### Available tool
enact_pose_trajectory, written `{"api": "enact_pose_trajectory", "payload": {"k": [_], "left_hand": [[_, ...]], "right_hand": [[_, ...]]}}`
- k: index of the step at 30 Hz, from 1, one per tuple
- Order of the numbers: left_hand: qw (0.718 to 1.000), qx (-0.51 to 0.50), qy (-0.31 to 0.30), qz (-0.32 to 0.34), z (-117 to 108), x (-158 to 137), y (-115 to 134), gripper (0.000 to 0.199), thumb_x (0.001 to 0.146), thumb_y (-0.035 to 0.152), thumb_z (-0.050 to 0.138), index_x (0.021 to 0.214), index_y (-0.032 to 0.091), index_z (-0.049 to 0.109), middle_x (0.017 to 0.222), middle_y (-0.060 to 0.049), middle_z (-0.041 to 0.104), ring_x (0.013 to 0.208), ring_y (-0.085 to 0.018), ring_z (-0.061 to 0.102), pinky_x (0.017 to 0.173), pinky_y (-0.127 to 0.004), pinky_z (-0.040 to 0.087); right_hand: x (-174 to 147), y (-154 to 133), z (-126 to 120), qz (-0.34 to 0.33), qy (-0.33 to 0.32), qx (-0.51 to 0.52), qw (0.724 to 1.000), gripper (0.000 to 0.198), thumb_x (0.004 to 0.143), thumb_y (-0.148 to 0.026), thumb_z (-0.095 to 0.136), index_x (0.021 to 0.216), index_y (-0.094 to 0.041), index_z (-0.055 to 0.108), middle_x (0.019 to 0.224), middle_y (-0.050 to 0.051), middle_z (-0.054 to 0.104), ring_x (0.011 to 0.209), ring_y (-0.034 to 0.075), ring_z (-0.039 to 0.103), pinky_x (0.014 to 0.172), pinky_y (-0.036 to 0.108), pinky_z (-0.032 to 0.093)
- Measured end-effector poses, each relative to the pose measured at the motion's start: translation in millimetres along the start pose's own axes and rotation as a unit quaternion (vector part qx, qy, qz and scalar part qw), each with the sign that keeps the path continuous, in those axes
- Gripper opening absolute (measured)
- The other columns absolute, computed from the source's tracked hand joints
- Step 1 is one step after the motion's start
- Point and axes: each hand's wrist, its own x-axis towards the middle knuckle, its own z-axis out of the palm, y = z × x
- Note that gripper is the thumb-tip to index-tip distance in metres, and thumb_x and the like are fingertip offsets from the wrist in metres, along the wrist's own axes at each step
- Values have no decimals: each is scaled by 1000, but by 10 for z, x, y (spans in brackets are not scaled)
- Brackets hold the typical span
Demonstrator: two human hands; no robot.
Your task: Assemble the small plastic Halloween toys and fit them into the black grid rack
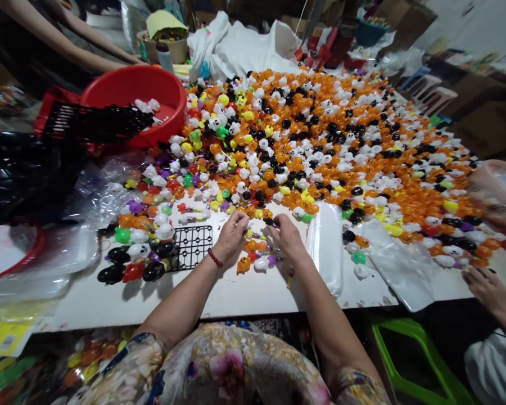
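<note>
My left hand (231, 236), with a red bead bracelet (215, 258) at the wrist, is closed in a pinch over the white table. Whatever its fingertips hold is too small to make out. Just to the right, my right hand (287, 236) pinches a small dark piece (270, 222). Between and below the hands lie small plastic figures, among them an orange pumpkin figure (243, 265) and a white figure (261, 263). Beside my left forearm is a black plastic grid tray (194, 243), with large black, white and red figures partly covering its left side.
A huge pile of orange, white and black figures (320, 129) covers the table beyond my hands. Clear plastic bags (326, 247) lie right of my right hand. A red basin (152, 84) stands back left. Another person's hand (489, 289) rests at the right edge, near a green stool (417, 354).
</note>
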Motion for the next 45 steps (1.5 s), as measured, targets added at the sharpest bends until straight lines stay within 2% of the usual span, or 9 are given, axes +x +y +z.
{"api": "enact_pose_trajectory", "payload": {"k": [3,6,12,15,20,28,33,38,45], "left_hand": [[1000,20,4,-18,27,-40,21,32,84,52,59,77,21,52,68,5,46,60,-10,42,54,-20,36],[999,27,-2,-38,52,-75,94,37,80,57,59,74,21,52,63,6,42,56,-9,39,50,-20,32],[998,4,-19,-57,62,-81,160,44,73,62,63,70,20,50,59,6,42,52,-8,36,46,-20,28],[997,-18,-21,-67,58,-67,139,45,73,63,63,72,20,51,58,7,42,49,-7,34,46,-20,28],[998,10,-42,-35,41,-57,125,43,76,61,62,71,19,54,62,5,46,56,-9,41,52,-22,35],[990,72,-118,-38,-30,-30,123,42,82,60,53,71,20,53,62,4,44,59,-12,42,57,-26,38],[986,133,-103,-1,-22,-27,113,44,83,62,47,70,20,52,69,1,49,68,-15,45,67,-28,41],[986,126,-111,-14,32,-81,114,45,84,61,47,66,20,47,67,2,46,66,-14,42,64,-28,40],[991,110,-76,-21,-26,-67,124,41,85,58,47,68,21,47,65,3,44,62,-13,40,58,-26,35]], "right_hand": [[-159,-141,-36,-5,33,151,988,25,88,-36,58,107,-21,63,97,6,70,82,20,63,78,35,53],[-253,-262,-84,-32,26,212,976,29,90,-35,57,114,-23,67,106,6,72,93,20,66,85,35,54],[-307,-320,-197,-110,-1,154,982,30,94,-25,53,119,-28,69,104,6,71,97,21,66,89,36,54],[-312,-304,-225,-119,7,122,985,33,94,-23,52,123,-27,67,100,7,69,94,21,66,86,35,54],[-310,-291,-240,-129,-11,117,985,33,92,-19,52,120,-27,69,93,6,68,88,20,65,82,33,54],[-299,-364,-286,-72,-59,157,983,26,89,-23,57,110,-24,73,93,6,71,86,19,67,81,32,54],[-300,-398,-223,-35,-65,202,977,21,88,-26,58,102,-23,74,96,5,74,88,19,68,82,33,54],[-325,-397,-84,-32,-68,216,973,22,88,-27,57,101,-24,75,91,5,74,84,19,67,79,33,54],[-353,-323,8,-34,-36,210,976,32,94,-33,50,117,-24,70,107,7,71,98,20,65,89,34,52]]}}
